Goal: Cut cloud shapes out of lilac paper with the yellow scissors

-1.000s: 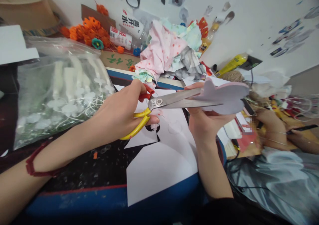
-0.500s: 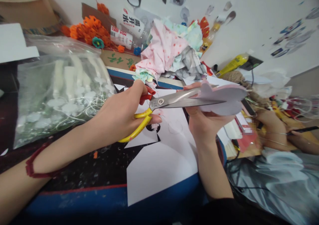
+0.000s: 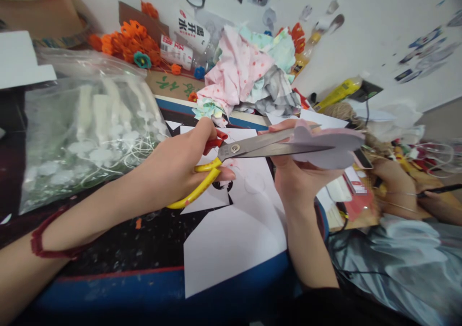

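My left hand point(image 3: 184, 160) is closed around the yellow and red handles of the scissors point(image 3: 245, 147). The metal blades point right and lie against a pinkish-white paper cutout point(image 3: 325, 145) with a rounded, lobed outline. That cutout is in my right hand point(image 3: 301, 177), its fingers closed on the paper's left and lower edge, some of them hidden behind paper and blades. Below both hands, white paper sheets point(image 3: 234, 244) lie on the dark table point(image 3: 144, 244), one with faint drawn lines and a small black shape.
At the left lies a clear plastic bag point(image 3: 54, 138) with pale items. Crumpled pink and green cloth point(image 3: 240, 71), orange flowers point(image 3: 133, 42) and bottles point(image 3: 191, 32) stand at the back. A person's arm point(image 3: 397, 186) is at the right, beside a yellow tube point(image 3: 339, 93).
The paper cutout and the scissors have shifted slightly right, and the cutout is tilted a little differently. Both hands keep their hold.
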{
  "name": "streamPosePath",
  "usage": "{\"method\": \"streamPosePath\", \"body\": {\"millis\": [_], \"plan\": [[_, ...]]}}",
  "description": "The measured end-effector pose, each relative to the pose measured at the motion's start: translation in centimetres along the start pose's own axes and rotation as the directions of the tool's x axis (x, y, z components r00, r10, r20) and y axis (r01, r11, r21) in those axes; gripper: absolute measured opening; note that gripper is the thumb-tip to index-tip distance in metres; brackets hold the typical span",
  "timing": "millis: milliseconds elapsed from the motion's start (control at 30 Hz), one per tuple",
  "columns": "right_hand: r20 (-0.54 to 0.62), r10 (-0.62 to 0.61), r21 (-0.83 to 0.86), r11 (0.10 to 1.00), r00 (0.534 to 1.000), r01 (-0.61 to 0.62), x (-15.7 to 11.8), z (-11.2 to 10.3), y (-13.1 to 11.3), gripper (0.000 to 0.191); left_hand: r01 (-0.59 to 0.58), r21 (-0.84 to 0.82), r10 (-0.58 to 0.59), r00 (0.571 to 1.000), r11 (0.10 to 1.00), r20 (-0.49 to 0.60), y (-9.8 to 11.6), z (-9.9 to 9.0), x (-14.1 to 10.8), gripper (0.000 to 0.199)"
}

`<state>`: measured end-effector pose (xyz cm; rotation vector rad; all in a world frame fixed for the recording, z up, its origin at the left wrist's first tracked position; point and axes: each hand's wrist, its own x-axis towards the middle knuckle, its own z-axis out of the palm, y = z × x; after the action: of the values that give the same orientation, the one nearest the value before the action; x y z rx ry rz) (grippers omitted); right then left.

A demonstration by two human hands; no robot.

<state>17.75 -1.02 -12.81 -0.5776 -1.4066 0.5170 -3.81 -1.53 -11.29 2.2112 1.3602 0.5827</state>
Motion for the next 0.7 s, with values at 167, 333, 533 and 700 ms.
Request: {"method": "streamPosePath", "body": {"millis": [167,333,533,700], "plan": [[0.009,-0.049,0.027,0.998,0.999,0.048,0.01,-0.02,-0.05,0.042,-0.004,-0.032,0.005,1.000,0.999,0.031,0.10,-0.16,-0.07,0.045],[0.008,-0.056,-0.026,0.998,0.998,0.056,0.09,-0.25,-0.14,0.046,-0.004,-0.022,0.005,1.000,1.000,0.027,0.22,-0.21,0.03,0.045],[-0.015,-0.032,-0.041,0.999,0.999,0.031,-0.05,-0.19,-0.23,0.039,0.025,-0.004,-0.025,0.998,1.000,0.052,0.45,-0.39,0.05,0.045],[-0.019,-0.031,0.005,1.000,0.999,0.031,-0.13,-0.16,0.06,0.037,0.023,-0.026,-0.021,0.998,0.999,0.065,0.55,-0.39,0.07,0.045]]}}
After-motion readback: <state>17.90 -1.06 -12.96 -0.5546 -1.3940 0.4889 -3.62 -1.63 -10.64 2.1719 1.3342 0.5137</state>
